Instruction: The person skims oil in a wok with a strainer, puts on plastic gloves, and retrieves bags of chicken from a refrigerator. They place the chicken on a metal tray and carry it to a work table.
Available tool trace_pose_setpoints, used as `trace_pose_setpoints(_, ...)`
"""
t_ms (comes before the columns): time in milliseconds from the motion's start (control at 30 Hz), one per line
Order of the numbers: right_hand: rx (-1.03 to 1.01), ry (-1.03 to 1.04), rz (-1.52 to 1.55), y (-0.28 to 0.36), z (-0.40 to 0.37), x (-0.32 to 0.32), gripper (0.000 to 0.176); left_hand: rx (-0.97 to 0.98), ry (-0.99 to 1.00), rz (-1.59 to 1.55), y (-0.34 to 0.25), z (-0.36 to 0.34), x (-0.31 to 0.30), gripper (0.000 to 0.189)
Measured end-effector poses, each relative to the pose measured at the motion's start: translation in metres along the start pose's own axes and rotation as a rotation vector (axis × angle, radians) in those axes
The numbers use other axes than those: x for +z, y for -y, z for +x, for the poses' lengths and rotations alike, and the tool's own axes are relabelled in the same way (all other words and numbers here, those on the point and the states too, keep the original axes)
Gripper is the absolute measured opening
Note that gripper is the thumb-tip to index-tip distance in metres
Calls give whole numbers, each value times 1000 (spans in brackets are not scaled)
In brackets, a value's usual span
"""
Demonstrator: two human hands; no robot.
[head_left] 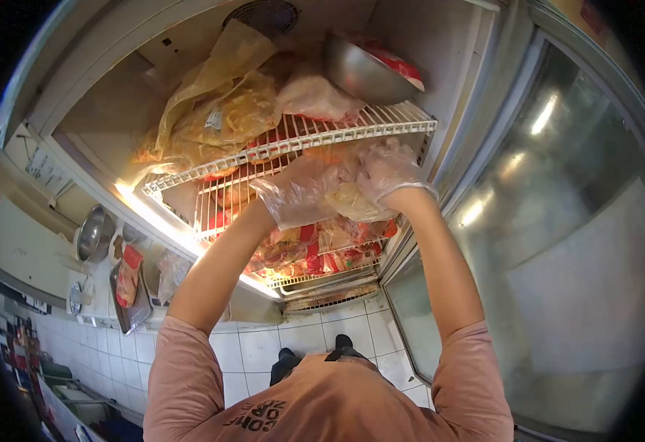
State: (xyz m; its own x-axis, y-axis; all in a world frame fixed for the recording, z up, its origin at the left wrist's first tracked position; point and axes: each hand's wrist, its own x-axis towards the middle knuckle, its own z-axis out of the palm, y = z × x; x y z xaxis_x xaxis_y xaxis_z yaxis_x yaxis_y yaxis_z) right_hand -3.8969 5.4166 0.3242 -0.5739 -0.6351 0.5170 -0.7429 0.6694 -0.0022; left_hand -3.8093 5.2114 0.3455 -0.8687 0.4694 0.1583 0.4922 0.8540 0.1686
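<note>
Both my hands wear clear, loose plastic gloves and reach into an open upright fridge at the upper wire shelf (315, 140). My right hand (392, 171) has its fingers curled on the gathered part of a clear plastic bag (357, 201) with pale yellowish contents. From the other side my left hand (304, 184) grips the same bag, its fingers partly hidden by the crinkled glove. The bag is in front of the space just under the upper shelf. What exactly it contains, I cannot make out.
Above sit a large bag of yellowish food (223, 114), a whitish bag (319, 97) and a tilted metal bowl (370, 70). Red-and-clear packages (315, 247) fill lower shelves. A glass door (558, 221) stands open at right; a counter with a metal tray (132, 313) is at left.
</note>
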Motion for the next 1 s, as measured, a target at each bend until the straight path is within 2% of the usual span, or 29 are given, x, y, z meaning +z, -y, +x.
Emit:
trace_pose_setpoints(33,-27,17,18,-3,0,2,25,-10,-62,8,4,-5,1,58)
trace_pose_setpoints(100,-85,47,50,-10,-1,1,26,-58,-71,-251,0,-2,-11,55)
trace_pose_setpoints(133,-190,-114,81,-10,-5,-3,18,-77,-74,-382,-3,2,-14,53)
trace_pose_setpoints(233,-343,-295,336,-4,-7,-4,7,194,-403,10,-14,13,0,55)
trace_pose_setpoints(333,-239,-223,547,-4,-20,7,9,340,-310,64,12,25,33,49)
trace_pose_setpoints(367,-213,-212,602,-5,-23,12,9,337,-379,54,11,23,34,44)
trace_pose_setpoints(433,-190,-256,490,-14,-33,13,11,330,-518,35,9,16,37,34)
trace_pose_setpoints(533,-158,-323,411,-12,-45,10,20,271,-34,-345,41,27,34,19)
trace_pose_setpoints(633,-81,-293,369,-5,-50,6,28,123,-83,-412,23,19,18,16)
trace_pose_setpoints(733,-42,-237,354,0,-47,2,33,175,-152,-388,31,21,31,16)
trace_pose_setpoints(800,-33,-233,386,2,-46,2,36,125,-60,-443,44,22,33,29)
trace_pose_setpoints(867,-22,-256,449,2,-44,3,40,142,-35,-263,44,20,29,34)
trace_pose_setpoints(933,-38,-143,272,1,-44,-2,44,218,-77,148,21,15,3,32)
trace_pose_setpoints(1000,-70,-52,150,-3,-45,-2,47,211,2,167,24,19,-2,37)
